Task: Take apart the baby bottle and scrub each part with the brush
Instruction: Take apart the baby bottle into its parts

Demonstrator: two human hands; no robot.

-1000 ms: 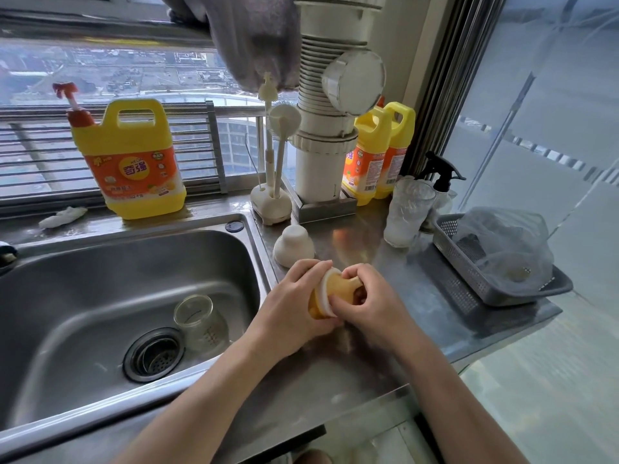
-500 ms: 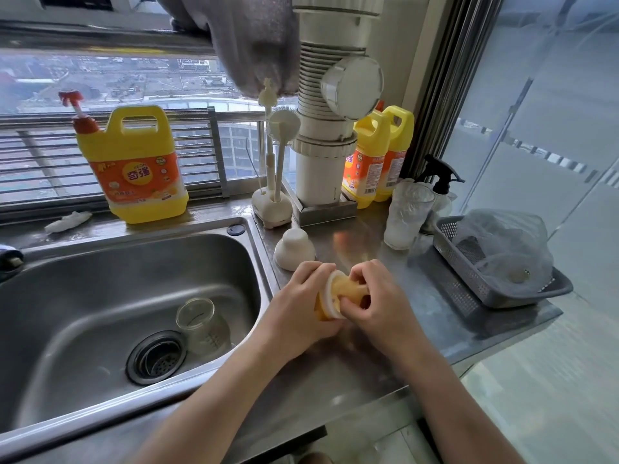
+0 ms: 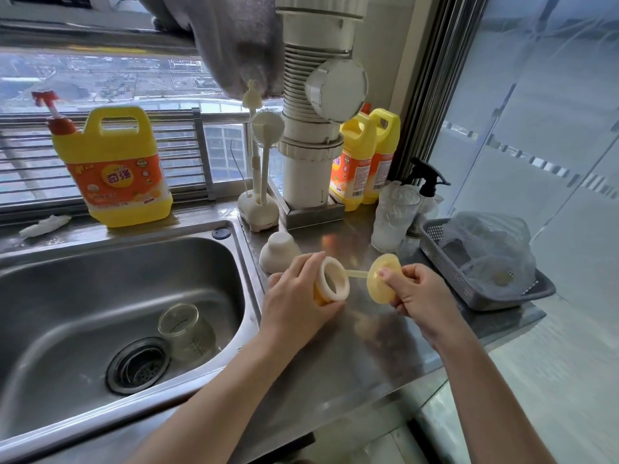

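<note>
- Left hand [image 3: 298,296] is wrapped around the white collar ring [image 3: 331,283]. The fingers curl round its outside and the open mouth faces right. There's a bit of yellow showing under the ring.
- Right hand [image 3: 415,293] pinches the pale yellow nipple piece [image 3: 383,278] between thumb and fingertips, with the disc edge facing the ring.
- A thin straw tube [image 3: 356,273] runs from that disc back to the ring's mouth. I can't tell if its tip is still inside.
- Both hands hover over the steel counter [image 3: 368,346], just right of the sink's right rim.
- The glass bottle body [image 3: 186,331] lies on its side in the sink [image 3: 100,289], right beside the drain [image 3: 139,365].
- The white cap [image 3: 279,251] sits on the counter just behind the left hand.
- The brush stand [image 3: 259,212] is at the counter's back edge with the brush [image 3: 268,123] standing upright in it — nobody's touching it.
- Other stuff: a big yellow detergent jug [image 3: 114,169] behind the sink, two more jugs [image 3: 365,159] by the white pipe [image 3: 311,128], a glass tumbler [image 3: 393,216], and a spray bottle [image 3: 427,182].
- At the counter's right edge there's a grey basket [image 3: 445,262] with a plastic bag [image 3: 489,249] in it.
</note>
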